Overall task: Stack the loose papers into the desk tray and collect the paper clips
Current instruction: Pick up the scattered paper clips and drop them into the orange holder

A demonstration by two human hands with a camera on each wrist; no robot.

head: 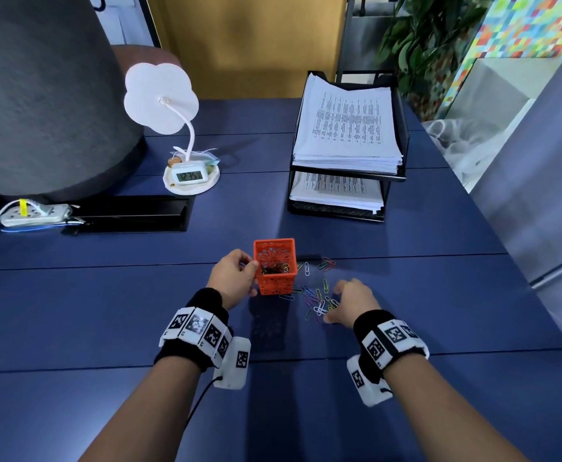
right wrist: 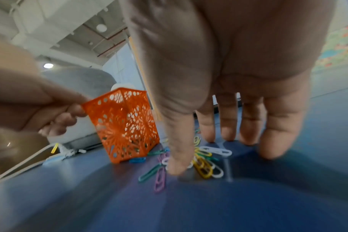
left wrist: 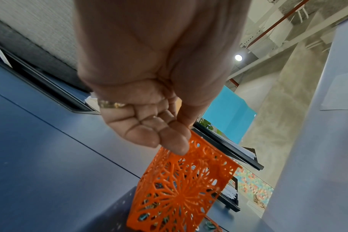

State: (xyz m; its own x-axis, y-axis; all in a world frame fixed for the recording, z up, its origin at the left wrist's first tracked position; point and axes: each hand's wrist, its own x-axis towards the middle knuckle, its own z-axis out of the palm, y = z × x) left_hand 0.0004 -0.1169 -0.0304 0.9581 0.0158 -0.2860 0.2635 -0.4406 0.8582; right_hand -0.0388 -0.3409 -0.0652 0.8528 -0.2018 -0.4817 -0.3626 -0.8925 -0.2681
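Paper clips [head: 318, 300] beside orange basket [head: 275, 266] (left hand [head: 231, 276] pinches rim); right hand [head: 351, 303] spread above.

Setting was an office. A blue desk [head: 106, 311] carried a two-tier black mesh desk tray [head: 403, 128] of printed papers [head: 346, 125]. Left of the tray stood a small desk lamp [head: 163, 98] with digital clock [head: 189, 176]; farther left, a power strip [head: 33, 215] beside a grey fabric partition [head: 39, 95].

We note the left hand [left wrist: 149, 94] pinching the tilted orange basket [left wrist: 181, 193] by its rim, paper clips [left wrist: 151, 205] inside.
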